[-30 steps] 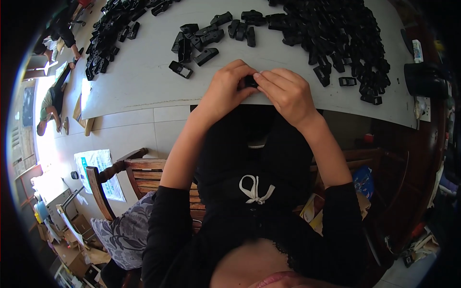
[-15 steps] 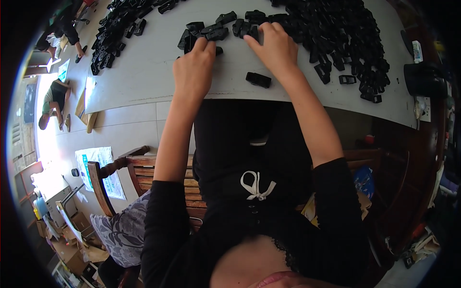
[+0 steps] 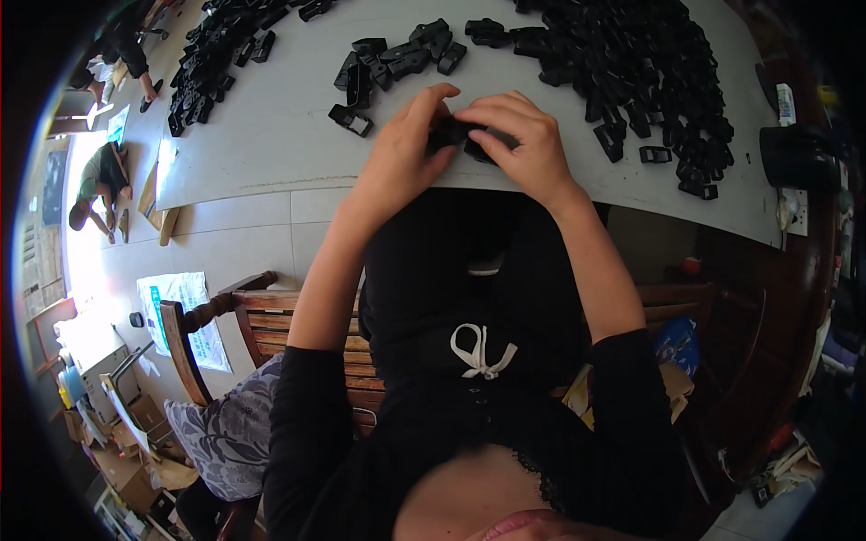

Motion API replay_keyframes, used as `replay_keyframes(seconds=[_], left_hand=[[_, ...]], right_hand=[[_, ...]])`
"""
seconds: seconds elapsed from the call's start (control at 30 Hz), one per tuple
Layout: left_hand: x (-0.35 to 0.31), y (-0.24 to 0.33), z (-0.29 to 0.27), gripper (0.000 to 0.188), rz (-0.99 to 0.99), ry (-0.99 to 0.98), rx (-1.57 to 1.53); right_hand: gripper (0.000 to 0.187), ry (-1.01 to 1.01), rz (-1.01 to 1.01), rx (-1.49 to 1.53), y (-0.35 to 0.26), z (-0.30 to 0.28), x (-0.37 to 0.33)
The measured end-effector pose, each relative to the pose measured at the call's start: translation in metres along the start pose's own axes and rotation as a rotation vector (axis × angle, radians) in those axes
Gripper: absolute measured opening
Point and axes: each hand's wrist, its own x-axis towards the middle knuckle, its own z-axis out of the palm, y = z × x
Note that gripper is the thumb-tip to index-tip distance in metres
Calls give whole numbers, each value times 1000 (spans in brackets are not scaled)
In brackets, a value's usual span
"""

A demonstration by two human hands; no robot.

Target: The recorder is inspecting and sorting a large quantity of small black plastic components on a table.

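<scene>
Close to the table's near edge, my two hands meet over a small black plastic part [image 3: 448, 134]. My left hand [image 3: 406, 144] curls round its left side, with thumb and fingers closed against it. From the other side my right hand [image 3: 526, 144] pinches at it with thumb and forefinger. Dark plastic also shows beneath the right hand; whether it is a second part I cannot tell. Just beyond my left hand, one boxy black part [image 3: 350, 120] lies alone. A small cluster of black parts [image 3: 408, 62] sits farther back.
A large heap of like black parts [image 3: 649, 68] covers the right of the pale table [image 3: 262, 153], and another heap [image 3: 212, 72] lies at far left. A black container [image 3: 798, 155] stands beyond the right edge. A wooden bench [image 3: 271, 316] is behind me; two people are at left.
Both hands have drawn back from the cluster toward the near edge and come together on a black part. A lone part now lies in front of the cluster.
</scene>
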Motion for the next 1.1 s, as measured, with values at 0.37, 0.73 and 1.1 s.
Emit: replay_keyframes(seconds=[0.37, 0.73, 1.1], left_hand=[[-8, 3, -9, 51, -1, 6, -11], [-34, -15, -51, 37, -56, 205, 805], [7, -7, 12, 31, 3, 110, 147]], right_hand=[[31, -146, -156, -225, -2, 6, -11], [18, 149, 144, -773, 29, -56, 3], [25, -40, 214, -627, 15, -40, -2]])
